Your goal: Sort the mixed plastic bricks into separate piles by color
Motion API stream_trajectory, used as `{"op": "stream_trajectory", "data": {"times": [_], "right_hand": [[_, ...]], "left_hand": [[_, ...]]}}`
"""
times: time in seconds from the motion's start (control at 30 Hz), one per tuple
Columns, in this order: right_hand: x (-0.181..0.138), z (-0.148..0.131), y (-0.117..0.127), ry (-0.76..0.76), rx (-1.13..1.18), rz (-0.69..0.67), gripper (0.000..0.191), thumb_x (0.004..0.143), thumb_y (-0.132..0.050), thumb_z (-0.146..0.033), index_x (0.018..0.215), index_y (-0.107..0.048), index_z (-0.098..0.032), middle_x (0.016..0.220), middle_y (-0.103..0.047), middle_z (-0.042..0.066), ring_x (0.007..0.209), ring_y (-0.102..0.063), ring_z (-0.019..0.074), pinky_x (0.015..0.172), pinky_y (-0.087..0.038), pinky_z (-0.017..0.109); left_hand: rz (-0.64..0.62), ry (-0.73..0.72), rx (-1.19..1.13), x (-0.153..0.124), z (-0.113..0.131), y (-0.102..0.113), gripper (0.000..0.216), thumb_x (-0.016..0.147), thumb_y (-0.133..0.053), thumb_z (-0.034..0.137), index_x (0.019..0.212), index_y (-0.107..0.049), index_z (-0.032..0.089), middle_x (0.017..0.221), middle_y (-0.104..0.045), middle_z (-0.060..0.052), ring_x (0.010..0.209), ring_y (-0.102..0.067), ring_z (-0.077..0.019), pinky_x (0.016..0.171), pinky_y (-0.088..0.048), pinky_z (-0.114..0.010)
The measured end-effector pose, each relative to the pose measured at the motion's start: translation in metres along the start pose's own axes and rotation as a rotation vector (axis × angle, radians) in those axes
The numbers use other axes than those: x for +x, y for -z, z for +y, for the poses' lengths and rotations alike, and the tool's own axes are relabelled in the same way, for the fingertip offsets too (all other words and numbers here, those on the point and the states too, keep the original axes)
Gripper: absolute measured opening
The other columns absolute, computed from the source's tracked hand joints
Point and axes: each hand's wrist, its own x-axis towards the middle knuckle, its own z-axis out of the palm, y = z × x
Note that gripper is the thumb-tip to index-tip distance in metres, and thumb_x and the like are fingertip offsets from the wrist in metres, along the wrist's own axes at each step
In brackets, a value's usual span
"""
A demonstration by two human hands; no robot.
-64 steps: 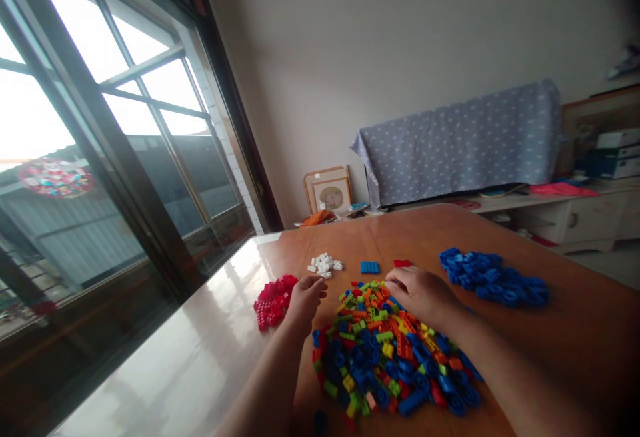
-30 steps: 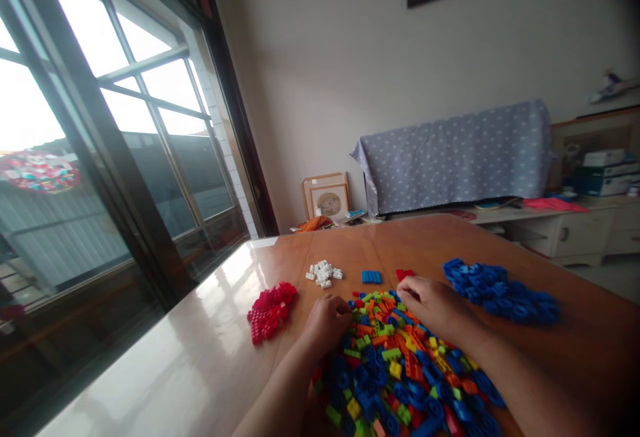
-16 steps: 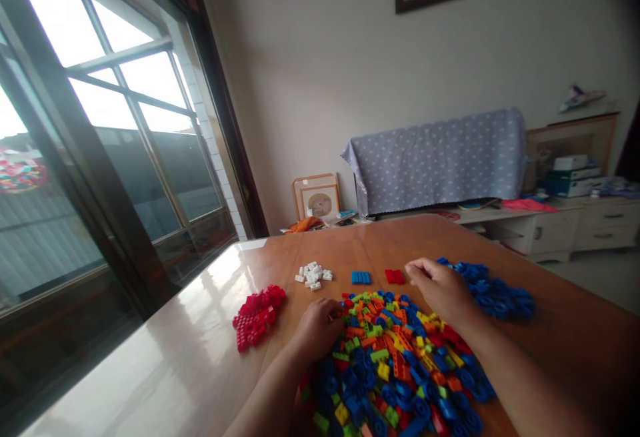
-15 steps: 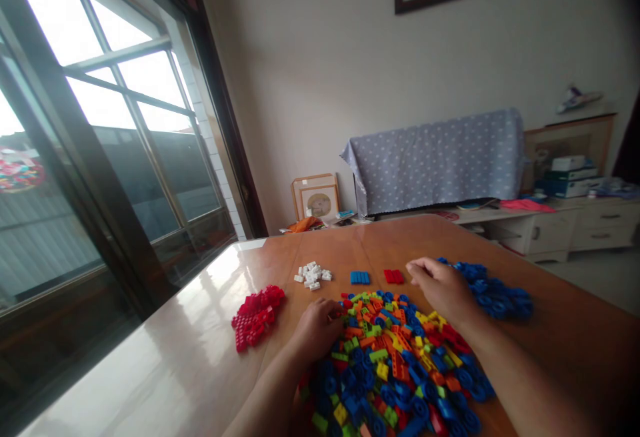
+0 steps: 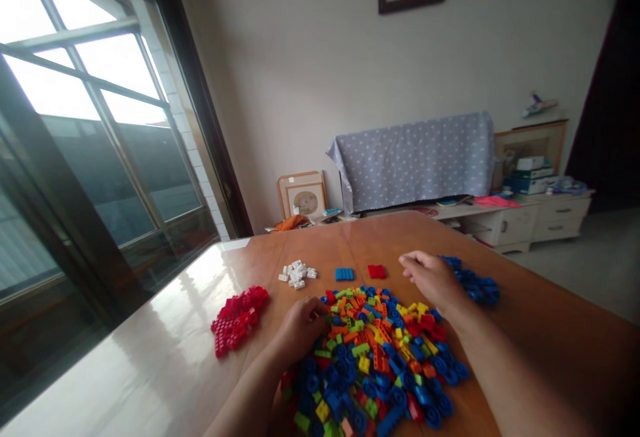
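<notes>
A large heap of mixed toy building bricks [image 5: 373,350] in blue, orange, yellow, green and red lies before me. At its left edge rests my left hand [image 5: 304,322], fingers curled against the bricks; whatever is between them is hidden. My right hand [image 5: 433,278] is closed above the table, beyond the heap, its thumb and fingertips together. I cannot make out anything in it. Just left of its fingertips lies a small block of red bricks [image 5: 377,271], and farther left a row of blue bricks [image 5: 345,274]. Blue pieces [image 5: 477,285] lie in a pile behind the right hand.
A small pile of white bricks [image 5: 298,273] and a pile of red pieces [image 5: 240,317] sit on the left of the wooden table [image 5: 165,357]. Past the far edge stand a cloth-draped object [image 5: 415,163] and a low cabinet [image 5: 520,223]. A window is at left.
My view has turned a little to the right, so everything sits farther left. The right hand has drawn slightly away from the red bricks. The left hand stays at the heap's edge.
</notes>
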Motion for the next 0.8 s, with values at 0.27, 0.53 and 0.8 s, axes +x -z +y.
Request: {"op": "stream_trajectory", "data": {"times": [0.27,0.53,0.8], "right_hand": [[-0.006,-0.009,-0.005,0.023,-0.082,-0.071,0.036,0.088,-0.049,-0.048,0.086,-0.070,-0.020,0.069,-0.070,0.002,0.064,-0.063,0.0182,0.057,-0.043,0.026],[-0.014,-0.026,-0.005,0.088,-0.153,-0.091,0.033,0.089,-0.048,-0.046,0.083,-0.070,-0.021,0.070,-0.070,0.001,0.069,-0.064,0.0186,0.062,-0.042,0.027],[-0.017,-0.024,-0.008,0.111,-0.182,-0.106,0.034,0.090,-0.047,-0.046,0.084,-0.070,-0.022,0.072,-0.071,0.001,0.072,-0.064,0.0191,0.064,-0.041,0.027]], "left_hand": [[-0.055,0.024,-0.201,0.000,0.001,0.001,0.016,0.074,-0.060,0.026,0.085,-0.067,0.017,0.072,-0.060,0.001,0.062,-0.047,-0.0115,0.057,-0.035,-0.022],[0.018,0.023,-0.100,0.001,-0.002,0.001,0.015,0.074,-0.061,0.025,0.085,-0.066,0.018,0.071,-0.057,0.002,0.063,-0.045,-0.0120,0.056,-0.033,-0.022],[0.005,-0.003,0.159,-0.005,0.008,0.005,0.013,0.077,-0.061,0.028,0.083,-0.067,0.019,0.078,-0.064,-0.001,0.072,-0.052,-0.0147,0.062,-0.037,-0.022]]}}
